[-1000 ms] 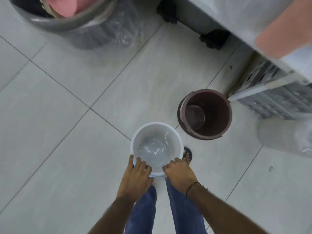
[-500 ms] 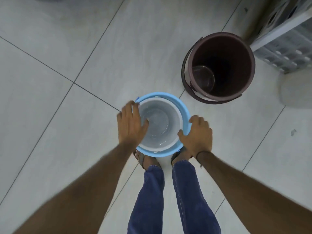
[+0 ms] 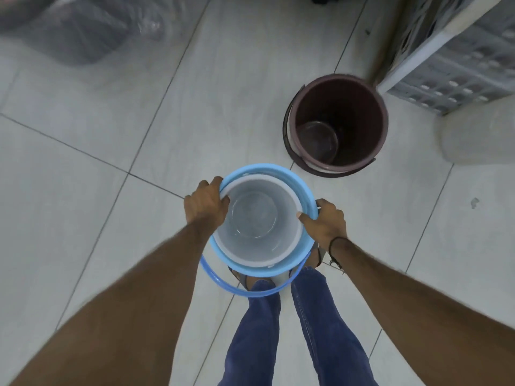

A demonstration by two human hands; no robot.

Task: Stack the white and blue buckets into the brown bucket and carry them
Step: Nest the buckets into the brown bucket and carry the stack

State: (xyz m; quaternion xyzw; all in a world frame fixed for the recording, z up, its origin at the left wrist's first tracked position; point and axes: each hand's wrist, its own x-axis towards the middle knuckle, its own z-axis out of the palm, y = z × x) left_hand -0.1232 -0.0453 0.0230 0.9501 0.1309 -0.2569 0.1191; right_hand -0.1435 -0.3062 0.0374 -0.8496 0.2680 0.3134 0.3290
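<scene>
The white bucket (image 3: 257, 218) sits nested inside the blue bucket (image 3: 305, 190), their rims nearly level, and the pair is held over the tiled floor (image 3: 83, 190) just in front of the person's feet. The left hand (image 3: 206, 203) is clamped on the left side of the rims, fingers curled over the edge; the right hand (image 3: 324, 222) grips the right side, thumb pressed against the white rim and fingers wrapped round the outside of the blue one. A dark cord (image 3: 335, 243) circles the right wrist. The blue bucket's handle (image 3: 245, 292) hangs down loose on the near side, in front of the jeans (image 3: 320, 330). The brown bucket (image 3: 338, 121) stands upright on the floor ahead and to the right, apart from the held pair, its mouth open and nothing inside but its own dim bottom; its dark handle lies down against its left side. Just beyond and to its right a grey perforated crate (image 3: 459, 73) with a pale frame stands close to its rim, and a pale, blurred round shape (image 3: 479, 135) sits to its right. Far left at the top, a bin wrapped in clear plastic (image 3: 83, 32) stands well away. The floor between the held buckets and the brown one is bare.
</scene>
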